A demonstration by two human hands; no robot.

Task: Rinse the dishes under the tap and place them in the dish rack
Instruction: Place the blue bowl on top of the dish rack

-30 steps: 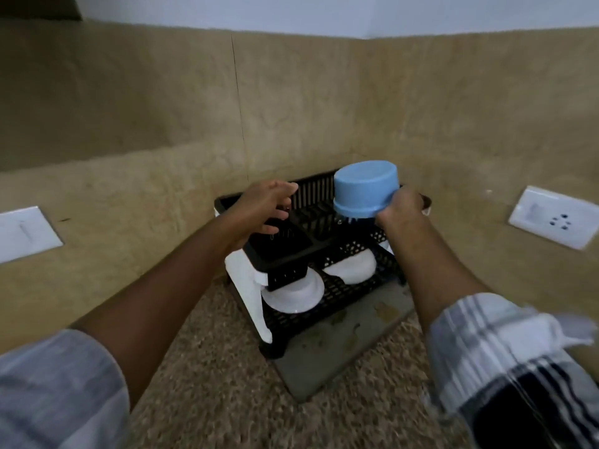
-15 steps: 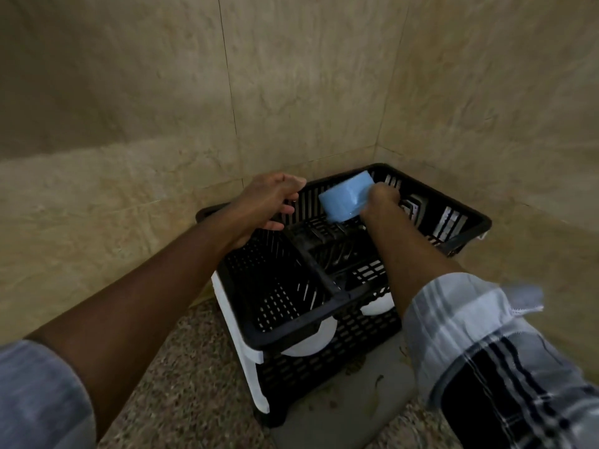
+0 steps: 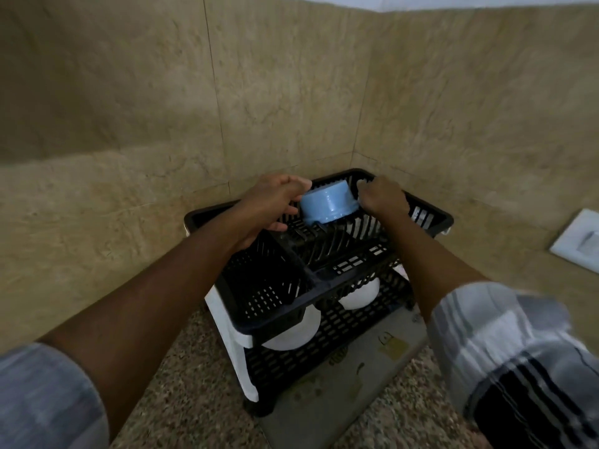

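A light blue bowl [image 3: 329, 205] sits upside down and tilted on the prongs at the back of the top tier of a black two-tier dish rack [image 3: 275, 306] in the wall corner. My left hand [image 3: 270, 205] grips the bowl's left side, fingers curled around it. My right hand [image 3: 382, 197] holds its right edge, with the fingertips hidden behind the bowl. Two white dishes [image 3: 293, 335] lie on the lower tier, partly hidden by the upper basket.
The rack stands on a grey drip tray [image 3: 340, 393] on a speckled counter [image 3: 181, 377]. Beige tiled walls close in behind and on both sides. A white wall socket [image 3: 580, 244] is on the right wall.
The bowl has gone from held above the rack in my right hand down onto the top tier's back prongs. My left hand has moved from the rack's rim onto the bowl.
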